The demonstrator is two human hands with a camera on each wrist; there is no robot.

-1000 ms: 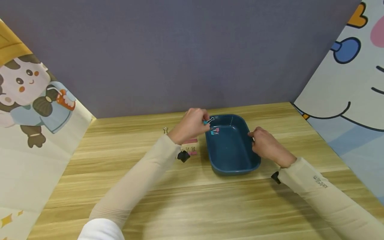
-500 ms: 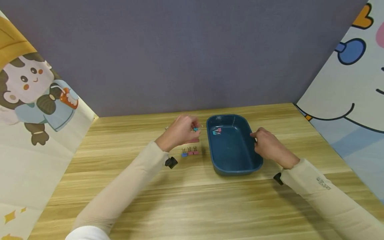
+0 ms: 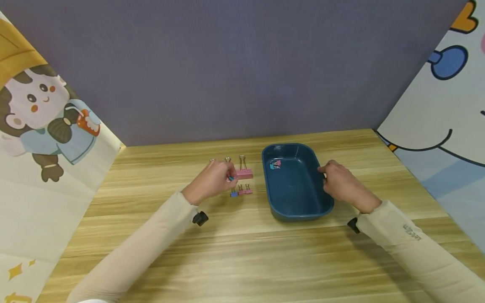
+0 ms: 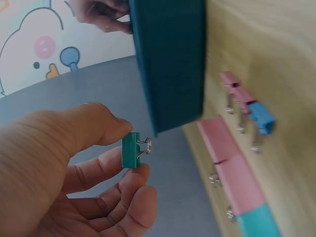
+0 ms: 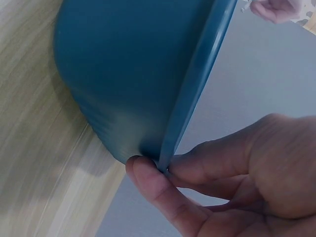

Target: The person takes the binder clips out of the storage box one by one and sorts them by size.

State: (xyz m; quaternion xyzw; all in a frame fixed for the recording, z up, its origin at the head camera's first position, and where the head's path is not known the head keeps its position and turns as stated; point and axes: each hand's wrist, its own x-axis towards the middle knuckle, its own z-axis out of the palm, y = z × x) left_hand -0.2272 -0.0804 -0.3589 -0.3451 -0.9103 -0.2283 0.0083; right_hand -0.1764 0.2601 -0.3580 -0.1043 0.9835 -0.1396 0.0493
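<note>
My left hand (image 3: pixel 212 179) pinches a small teal binder clip (image 4: pixel 130 150) between thumb and forefinger, with the clip's wire handles sticking out. It is over the left part of a group of binder clips. Beside it lies a large pink binder clip (image 3: pixel 244 174); a large teal one (image 4: pixel 259 222) shows in the left wrist view. Closer to me is a row of small clips, one blue (image 3: pixel 233 194) and two pink (image 4: pixel 242 97). My right hand (image 3: pixel 342 187) grips the right rim of a dark blue plastic bin (image 5: pixel 128 79), thumb and fingers on either side of the rim.
A few small teal and pink clips (image 3: pixel 275 164) lie at the bin's far left inside. The wooden table (image 3: pixel 246 261) ends at a grey partition (image 3: pixel 242 75) at the back. Printed cartoon panels stand on the left and right.
My left hand has moved left and toward me, from over the bin's left rim to the clips on the table, still pinching the teal clip. The right hand stays on the rim.
</note>
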